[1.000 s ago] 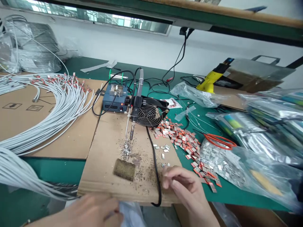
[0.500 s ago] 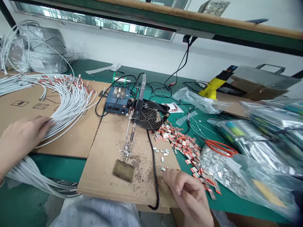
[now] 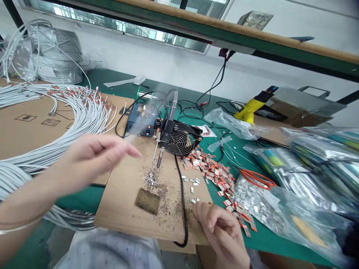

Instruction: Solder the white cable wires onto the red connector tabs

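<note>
My left hand point(image 3: 92, 155) is raised over the left part of the cardboard, its fingers pinched and smeared by motion. A blurred pale streak, seemingly a white cable point(image 3: 140, 125), runs from its fingertips up toward the blue soldering station point(image 3: 141, 118). My right hand point(image 3: 221, 224) rests at the cardboard's right edge with curled fingers; whatever they pinch is hidden. Beside its fingertips lie small metal connectors point(image 3: 192, 200). A soldering iron point(image 3: 168, 130) is clamped tip-down above a heap of solder bits point(image 3: 151, 177). Closer to me lies a brown sponge point(image 3: 147, 201).
Bundled white cables point(image 3: 89, 116) with orange-tipped ends cover the left side. A black fan point(image 3: 181, 142) stands behind the iron. Orange-and-metal connectors point(image 3: 215, 168) are piled on the right, near a plastic bag point(image 3: 260, 201) of metal parts. A black cord point(image 3: 182, 201) crosses the cardboard.
My left hand has moved right and away from the cable bundle, with the pale cable now trailing from its fingers. My right hand has stayed almost in place.
</note>
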A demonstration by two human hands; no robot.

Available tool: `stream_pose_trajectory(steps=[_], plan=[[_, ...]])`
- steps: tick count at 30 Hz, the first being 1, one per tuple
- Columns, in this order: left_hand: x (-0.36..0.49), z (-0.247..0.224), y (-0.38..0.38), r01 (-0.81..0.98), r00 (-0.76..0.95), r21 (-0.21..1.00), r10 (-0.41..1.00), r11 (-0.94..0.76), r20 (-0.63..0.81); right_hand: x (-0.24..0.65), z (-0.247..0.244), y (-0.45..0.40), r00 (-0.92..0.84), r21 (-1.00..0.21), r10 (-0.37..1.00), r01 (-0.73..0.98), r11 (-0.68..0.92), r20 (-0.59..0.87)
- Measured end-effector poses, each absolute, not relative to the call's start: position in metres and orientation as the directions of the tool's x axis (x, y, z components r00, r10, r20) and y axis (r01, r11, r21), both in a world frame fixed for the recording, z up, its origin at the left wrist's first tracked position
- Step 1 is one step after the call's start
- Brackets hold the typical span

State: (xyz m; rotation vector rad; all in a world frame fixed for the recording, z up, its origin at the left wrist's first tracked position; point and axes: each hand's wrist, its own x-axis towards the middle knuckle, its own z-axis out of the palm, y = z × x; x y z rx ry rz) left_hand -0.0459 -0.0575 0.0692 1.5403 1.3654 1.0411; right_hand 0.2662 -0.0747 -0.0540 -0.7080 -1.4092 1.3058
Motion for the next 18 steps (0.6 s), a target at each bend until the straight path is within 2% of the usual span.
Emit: stream_pose_trajectory(steps=[2, 4, 5, 7, 9, 11, 15, 18], plan=[[-0.014, 0.064, -0.068, 0.148, 0.417, 0.989, 0.905, 0.027, -0.087, 0.267, -0.053, -0.075, -0.289, -0.945, 0.91, -0.227, 0.237, 0.297], [0.007, 0.049, -0.078, 0.027, 0.587, 0.973, 0.784, 0.228, -0.2, 0.266, -0.051, -0.077, -0.269, -0.946, 0.915, -0.206, 0.249, 0.299], [0.014, 0.039, -0.083, -0.031, 0.62, 0.944, 0.748, 0.328, -0.239, 0.265, -0.049, -0.079, -0.261, -0.95, 0.918, -0.173, 0.258, 0.297], [0.019, 0.019, -0.092, -0.086, 0.606, 0.881, 0.727, 0.465, -0.324, 0.258, -0.044, -0.085, -0.259, -0.963, 0.928, -0.055, 0.264, 0.269], [0.019, 0.002, -0.1, -0.113, 0.55, 0.856, 0.75, 0.504, -0.369, 0.243, -0.039, -0.093, -0.28, -0.966, 0.937, 0.088, 0.242, 0.209], [0.016, -0.011, -0.108, -0.122, 0.514, 0.856, 0.77, 0.503, -0.379, 0.225, -0.035, -0.1, -0.308, -0.965, 0.939, 0.159, 0.208, 0.152], [0.011, -0.023, -0.122, -0.057, 0.476, 0.883, 0.79, 0.466, -0.386, 0.191, -0.03, -0.105, -0.365, -0.988, 0.929, 0.106, 0.112, 0.066], [0.007, -0.026, -0.129, 0.027, 0.456, 0.903, 0.798, 0.429, -0.393, 0.182, -0.029, -0.103, -0.356, -0.99, 0.933, 0.093, 0.101, 0.062]])
